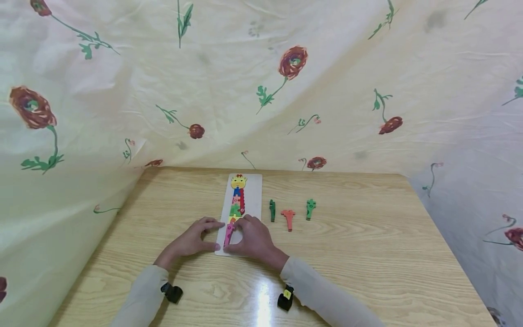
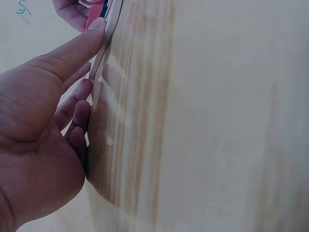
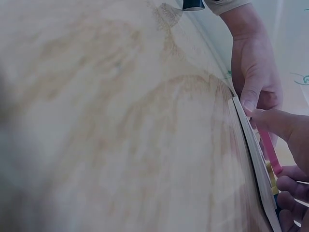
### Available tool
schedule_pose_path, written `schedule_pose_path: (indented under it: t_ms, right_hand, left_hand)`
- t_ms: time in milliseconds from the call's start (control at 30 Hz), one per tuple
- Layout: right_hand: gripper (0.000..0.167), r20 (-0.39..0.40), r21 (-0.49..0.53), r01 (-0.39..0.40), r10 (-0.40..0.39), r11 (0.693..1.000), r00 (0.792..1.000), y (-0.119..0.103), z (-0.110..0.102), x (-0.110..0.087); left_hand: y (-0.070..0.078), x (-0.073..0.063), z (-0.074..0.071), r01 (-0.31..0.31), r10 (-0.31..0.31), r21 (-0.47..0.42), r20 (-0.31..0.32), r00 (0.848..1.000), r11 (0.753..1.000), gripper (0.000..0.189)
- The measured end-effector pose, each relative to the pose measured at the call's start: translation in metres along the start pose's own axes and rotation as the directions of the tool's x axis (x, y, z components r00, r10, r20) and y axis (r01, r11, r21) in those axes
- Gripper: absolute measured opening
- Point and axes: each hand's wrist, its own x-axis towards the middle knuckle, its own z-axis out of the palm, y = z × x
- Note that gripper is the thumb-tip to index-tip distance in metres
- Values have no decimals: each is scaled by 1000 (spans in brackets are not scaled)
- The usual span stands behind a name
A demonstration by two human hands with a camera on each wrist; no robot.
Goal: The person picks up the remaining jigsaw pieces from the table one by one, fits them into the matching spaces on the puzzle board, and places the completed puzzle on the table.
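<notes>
A white puzzle board (image 1: 254, 190) lies lengthwise on the table, bearing a giraffe of coloured pieces under a yellow head (image 1: 239, 182). My right hand (image 1: 255, 238) pinches a pink puzzle piece (image 1: 229, 234) between thumb and fingers over the board's near end. In the right wrist view the pink piece (image 3: 269, 151) is tilted against the board, its far end close to the board's edge. At the board's near left side is my left hand (image 1: 194, 238), its thumb (image 2: 77, 50) resting on the edge and its other fingers extended alongside.
Right of the board lie three loose puzzle pieces: a dark green one (image 1: 272, 210), an orange one (image 1: 288, 219) and a lighter green one (image 1: 311, 209). Flowered cloth (image 1: 229, 91) hangs behind and beside the wooden table (image 1: 367, 254). Both wrists wear small black cameras.
</notes>
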Motion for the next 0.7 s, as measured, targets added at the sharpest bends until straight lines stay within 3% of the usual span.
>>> schedule_pose_path:
  t_ms: [700]
  right_hand:
    - [68, -7, -20, 17, -17, 1000, 1000, 0, 1, 1]
  left_hand:
    - [-2, 1, 1, -4, 4, 0, -2, 1000, 1000, 58]
